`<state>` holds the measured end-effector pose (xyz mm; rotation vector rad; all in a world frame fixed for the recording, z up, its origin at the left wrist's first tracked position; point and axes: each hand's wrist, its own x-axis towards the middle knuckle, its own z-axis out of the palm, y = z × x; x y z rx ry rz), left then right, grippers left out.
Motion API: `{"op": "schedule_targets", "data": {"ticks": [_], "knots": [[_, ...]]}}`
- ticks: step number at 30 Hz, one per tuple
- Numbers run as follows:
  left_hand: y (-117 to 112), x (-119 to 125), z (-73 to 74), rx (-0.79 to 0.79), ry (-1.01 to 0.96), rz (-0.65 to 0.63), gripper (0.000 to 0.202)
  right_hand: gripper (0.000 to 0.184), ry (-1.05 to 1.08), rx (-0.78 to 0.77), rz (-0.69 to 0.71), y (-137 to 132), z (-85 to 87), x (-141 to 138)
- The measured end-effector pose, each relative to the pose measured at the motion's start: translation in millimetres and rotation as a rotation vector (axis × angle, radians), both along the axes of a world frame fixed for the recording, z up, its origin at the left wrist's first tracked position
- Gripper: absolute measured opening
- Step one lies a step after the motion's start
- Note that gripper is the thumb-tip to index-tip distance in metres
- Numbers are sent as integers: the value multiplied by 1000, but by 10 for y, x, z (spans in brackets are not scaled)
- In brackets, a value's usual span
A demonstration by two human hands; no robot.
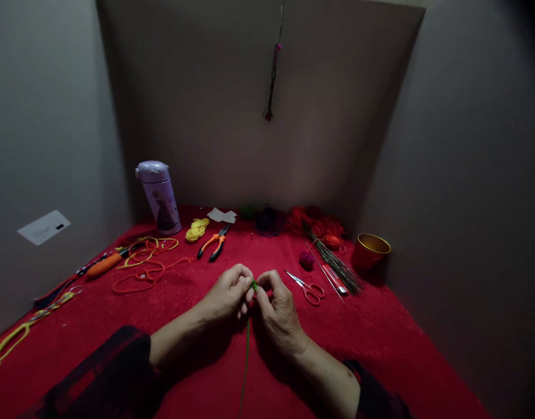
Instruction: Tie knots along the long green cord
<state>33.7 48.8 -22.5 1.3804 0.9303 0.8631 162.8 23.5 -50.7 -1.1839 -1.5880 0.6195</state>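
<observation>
My left hand [227,294] and my right hand [278,308] meet over the middle of the red table [393,337]. Both pinch the top end of a thin green cord [247,349] between thumb and fingers. The cord runs from the fingertips straight down toward me between my forearms. What sits at the pinched tip is too small to make out. Red-handled scissors [309,289] lie just right of my right hand.
Orange-handled pliers [214,244], a yellow cord bundle [196,229] and a lilac flask [159,196] stand at the back left. Orange and yellow cords [144,265] sprawl left. A bundle of thin wires [337,266], red yarn [317,224] and a gold-lined cup [370,250] sit right. A braid [273,75] hangs on the wall.
</observation>
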Motion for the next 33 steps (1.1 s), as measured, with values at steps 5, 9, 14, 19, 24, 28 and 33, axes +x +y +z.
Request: {"op": "schedule_targets", "data": {"ticks": [5,9,14,19,24,28,33], "knots": [[31,-8,-16,-6,-71,-47,26,9,7,-8,-10,0,10,-2],[37,-30,24,38,1,-45,21,8,7,11,-12,1,28,0],[33,-26,56,12,-22,-42,19,7,0,-15,-23,-1,13,3],[38,-34,44,41,43,-38,14,6,-5,-17,-33,6,-5,5],[18,-49,66,187,168,-15,9,7,-13,-2,-33,7,9,3],[6,-9,71,13,-30,-37,16,8,-22,4,-13,0,30,7],[26,26,66,-146,-189,19,15,9,-35,5,-19,5,40,8]]}}
